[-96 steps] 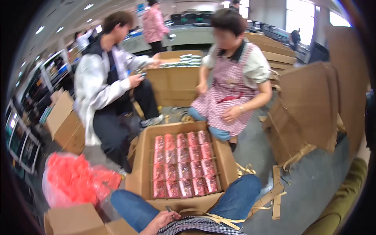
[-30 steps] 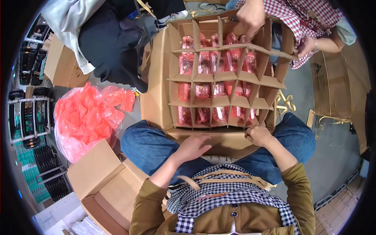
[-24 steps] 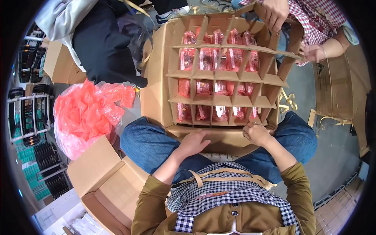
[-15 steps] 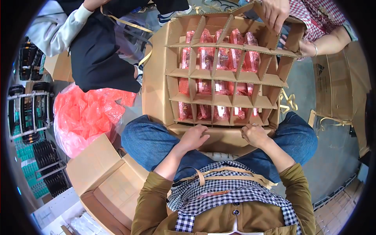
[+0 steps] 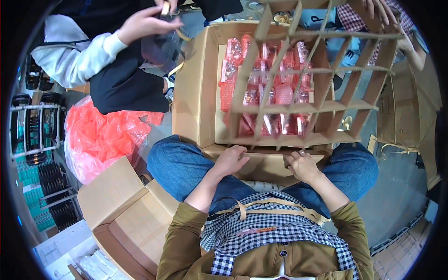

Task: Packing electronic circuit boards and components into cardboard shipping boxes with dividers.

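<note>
Both the left hand [image 5: 231,160] and right hand [image 5: 302,165] curl narrowly on the cardboard box [image 5: 193,93]'s near edge, seemingly steadying it under the raised divider grid [image 5: 298,107] above the pink packets [image 5: 261,93].

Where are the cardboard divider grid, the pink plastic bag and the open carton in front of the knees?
cardboard divider grid [image 5: 298,109], head view, on its near cross strip.
pink plastic bag [image 5: 100,135], head view, middle of the crumpled plastic.
open carton [image 5: 193,84], head view, on its left wall.
</note>
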Available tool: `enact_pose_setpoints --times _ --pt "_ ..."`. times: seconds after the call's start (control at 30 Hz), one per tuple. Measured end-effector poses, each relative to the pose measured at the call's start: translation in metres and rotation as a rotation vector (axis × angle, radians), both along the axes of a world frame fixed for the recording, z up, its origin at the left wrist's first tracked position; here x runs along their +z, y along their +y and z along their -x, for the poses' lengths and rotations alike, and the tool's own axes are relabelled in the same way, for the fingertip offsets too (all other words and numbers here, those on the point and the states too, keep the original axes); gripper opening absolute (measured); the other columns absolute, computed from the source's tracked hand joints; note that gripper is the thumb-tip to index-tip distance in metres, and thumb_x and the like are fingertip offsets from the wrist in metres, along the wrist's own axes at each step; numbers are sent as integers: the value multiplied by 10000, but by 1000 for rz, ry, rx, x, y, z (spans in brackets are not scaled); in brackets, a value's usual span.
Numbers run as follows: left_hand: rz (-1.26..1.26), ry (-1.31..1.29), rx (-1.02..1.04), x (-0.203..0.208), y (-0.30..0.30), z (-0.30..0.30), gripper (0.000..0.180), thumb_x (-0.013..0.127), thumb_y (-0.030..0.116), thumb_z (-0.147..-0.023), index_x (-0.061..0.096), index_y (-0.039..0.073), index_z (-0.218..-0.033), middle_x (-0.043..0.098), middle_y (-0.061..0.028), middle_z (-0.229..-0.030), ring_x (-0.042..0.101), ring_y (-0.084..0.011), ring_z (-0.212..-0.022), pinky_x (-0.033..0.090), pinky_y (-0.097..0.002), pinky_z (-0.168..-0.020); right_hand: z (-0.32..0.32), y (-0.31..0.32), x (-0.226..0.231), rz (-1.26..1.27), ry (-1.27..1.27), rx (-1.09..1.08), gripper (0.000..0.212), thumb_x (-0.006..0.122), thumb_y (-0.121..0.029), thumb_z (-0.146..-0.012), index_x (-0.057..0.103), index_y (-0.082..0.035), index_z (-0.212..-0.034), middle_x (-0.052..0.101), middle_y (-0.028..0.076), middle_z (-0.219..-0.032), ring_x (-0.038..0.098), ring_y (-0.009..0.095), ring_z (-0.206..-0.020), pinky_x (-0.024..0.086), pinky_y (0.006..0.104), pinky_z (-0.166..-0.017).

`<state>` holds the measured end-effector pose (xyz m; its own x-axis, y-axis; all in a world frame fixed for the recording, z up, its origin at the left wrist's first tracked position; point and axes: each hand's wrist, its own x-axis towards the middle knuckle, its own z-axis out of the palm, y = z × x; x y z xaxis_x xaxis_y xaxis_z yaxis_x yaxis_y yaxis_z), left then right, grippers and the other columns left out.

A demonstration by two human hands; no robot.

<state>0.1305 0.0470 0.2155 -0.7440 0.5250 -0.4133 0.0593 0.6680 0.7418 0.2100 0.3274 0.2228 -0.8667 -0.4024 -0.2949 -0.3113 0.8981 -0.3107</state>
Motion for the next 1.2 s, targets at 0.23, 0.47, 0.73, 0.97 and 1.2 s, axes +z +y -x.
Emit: enact_pose_setpoints --times 0.23,0.47,0.73,0.97,1.2 --pt "84 49 -13 -1 -1 6 300 612 217 -782 593 -16 -970 611 -165 -856 611 -262 -772 483 -331 -693 5 4 13 13 -36 -25 168 539 -172 -763 568 -53 -877 571 122 -840 604 288 -752 467 415 -713" --pt "113 181 95 -39 36 44 229 612 201 -761 609 6 -882 619 -150 -800 600 -274 -807 472 -351 -722 35 2 -15 -4 -61 -110 237 589 -178 -734 567 -42 -926 566 124 -890 596 296 -797 464 412 -739" --pt "383 528 770 -135 0 86 252 645 194 -688 597 30 -873 630 -164 -812 592 -362 -724 472 -411 -717 40 -4 -29 64 -124 -130 281 601 -171 -750 581 -32 -993 549 116 -967 581 294 -871 452 422 -766" --pt "158 -123 845 -178 -38 91 126 655 100 -691 656 33 -798 641 -101 -740 606 -209 -694 486 -317 -660 38 -8 -45 103 -121 -72 257 592 -147 -758 580 -35 -989 545 114 -952 584 292 -854 457 406 -757" --pt "-62 -417 820 -152 -15 94 60 632 33 -689 662 21 -740 641 -51 -689 596 -148 -645 479 -290 -596 64 -7 -53 152 -247 -168 209 586 -154 -775 584 -37 -948 583 150 -900 592 323 -811 474 412 -715"
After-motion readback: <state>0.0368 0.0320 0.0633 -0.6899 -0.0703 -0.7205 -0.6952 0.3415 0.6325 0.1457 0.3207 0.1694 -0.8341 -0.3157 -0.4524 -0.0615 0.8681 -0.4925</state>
